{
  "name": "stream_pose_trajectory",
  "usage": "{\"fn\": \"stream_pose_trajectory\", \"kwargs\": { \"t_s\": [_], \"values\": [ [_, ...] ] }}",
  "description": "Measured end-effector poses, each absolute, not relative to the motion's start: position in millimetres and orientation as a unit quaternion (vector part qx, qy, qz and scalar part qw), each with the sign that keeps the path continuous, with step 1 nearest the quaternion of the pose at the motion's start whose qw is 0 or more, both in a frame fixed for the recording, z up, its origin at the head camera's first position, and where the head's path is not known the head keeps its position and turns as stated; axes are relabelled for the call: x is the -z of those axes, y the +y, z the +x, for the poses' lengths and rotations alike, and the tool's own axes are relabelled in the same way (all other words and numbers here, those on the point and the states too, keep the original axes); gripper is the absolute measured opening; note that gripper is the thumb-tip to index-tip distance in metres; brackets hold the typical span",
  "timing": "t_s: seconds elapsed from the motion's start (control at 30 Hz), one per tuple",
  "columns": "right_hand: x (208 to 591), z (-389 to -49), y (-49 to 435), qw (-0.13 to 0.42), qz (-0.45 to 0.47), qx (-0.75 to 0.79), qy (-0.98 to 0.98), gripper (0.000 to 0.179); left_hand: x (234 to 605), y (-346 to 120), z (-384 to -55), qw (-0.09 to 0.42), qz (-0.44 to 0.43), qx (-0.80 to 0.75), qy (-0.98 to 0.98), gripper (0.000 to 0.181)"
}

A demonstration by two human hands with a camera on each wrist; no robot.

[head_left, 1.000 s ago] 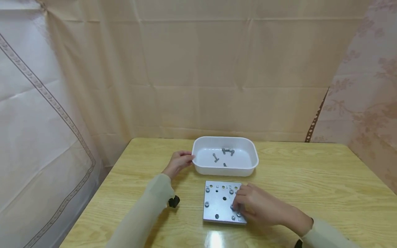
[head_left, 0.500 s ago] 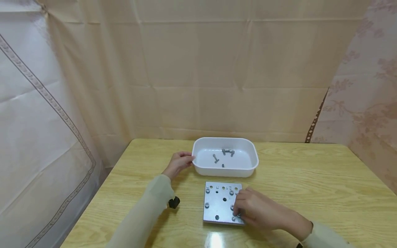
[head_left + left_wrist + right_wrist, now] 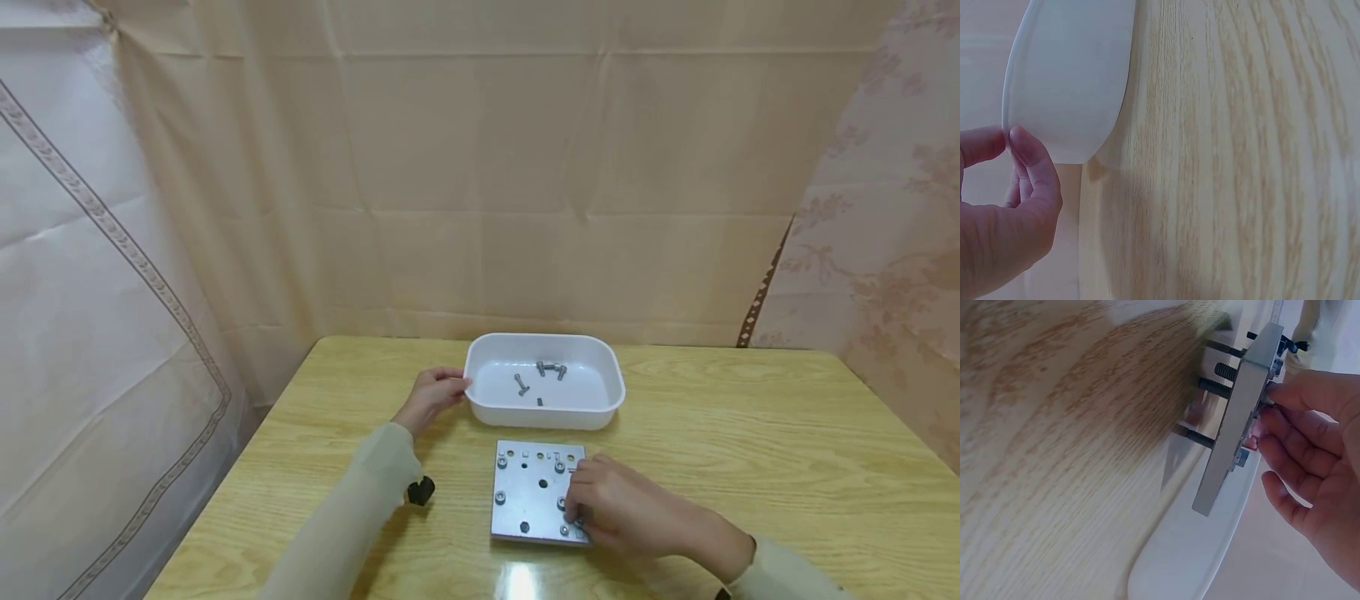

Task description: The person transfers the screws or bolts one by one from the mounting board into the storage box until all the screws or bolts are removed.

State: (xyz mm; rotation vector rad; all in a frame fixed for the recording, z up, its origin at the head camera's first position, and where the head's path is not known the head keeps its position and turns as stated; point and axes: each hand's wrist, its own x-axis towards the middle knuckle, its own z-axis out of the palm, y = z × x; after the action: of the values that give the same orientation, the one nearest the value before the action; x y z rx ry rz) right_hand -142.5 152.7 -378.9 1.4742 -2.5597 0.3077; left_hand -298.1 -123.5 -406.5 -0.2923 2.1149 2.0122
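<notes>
My left hand pinches the left rim of a white plastic tray, thumb on one side and a finger on the other in the left wrist view. Nearer to me lies a silver metal plate with holes and several socket-head bolts set in it. At its right edge my right hand pinches the head of a bolt seated in the plate. In the right wrist view, threaded shanks stick out from the plate's underside. The fingers partly hide that bolt head.
Several loose bolts lie inside the tray. The wooden table ends at a beige cloth backdrop. A pale cloth hangs on the left, a flowered one on the right.
My right hand has moved slightly toward me, its fingertips now on a bolt nearer the plate's front right corner. The left hand stays on the tray rim.
</notes>
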Motion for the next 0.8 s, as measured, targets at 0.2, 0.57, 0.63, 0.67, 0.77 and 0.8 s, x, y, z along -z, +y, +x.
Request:
{"fn": "stream_pose_trajectory", "kwargs": {
  "t_s": [0.2,0.57,0.63,0.67,0.77,0.8],
  "values": [
    [376.3,-143.1,152.2,0.073,0.494,-0.101,-0.861,0.018,406.3,-124.0,-297.3,0.102,-0.094,-0.681,0.719,0.033],
    [371.6,-145.2,151.0,0.068,0.501,-0.104,-0.857,0.02,405.7,-124.4,-297.1,0.1,-0.096,-0.687,0.713,0.032],
    [370.7,-145.3,150.5,0.065,0.502,-0.106,-0.856,0.02,405.8,-124.1,-296.9,0.101,-0.097,-0.688,0.713,0.032],
    [370.2,-145.3,150.3,0.065,0.502,-0.106,-0.856,0.02,406.0,-124.1,-296.8,0.101,-0.096,-0.687,0.713,0.032],
    [368.7,-145.3,149.6,0.063,0.501,-0.11,-0.856,0.02,406.4,-123.7,-296.7,0.1,-0.095,-0.686,0.714,0.032],
    [368.1,-145.2,149.5,0.062,0.5,-0.11,-0.857,0.02,406.1,-123.6,-296.7,0.102,-0.097,-0.685,0.715,0.032]
  ]
}}
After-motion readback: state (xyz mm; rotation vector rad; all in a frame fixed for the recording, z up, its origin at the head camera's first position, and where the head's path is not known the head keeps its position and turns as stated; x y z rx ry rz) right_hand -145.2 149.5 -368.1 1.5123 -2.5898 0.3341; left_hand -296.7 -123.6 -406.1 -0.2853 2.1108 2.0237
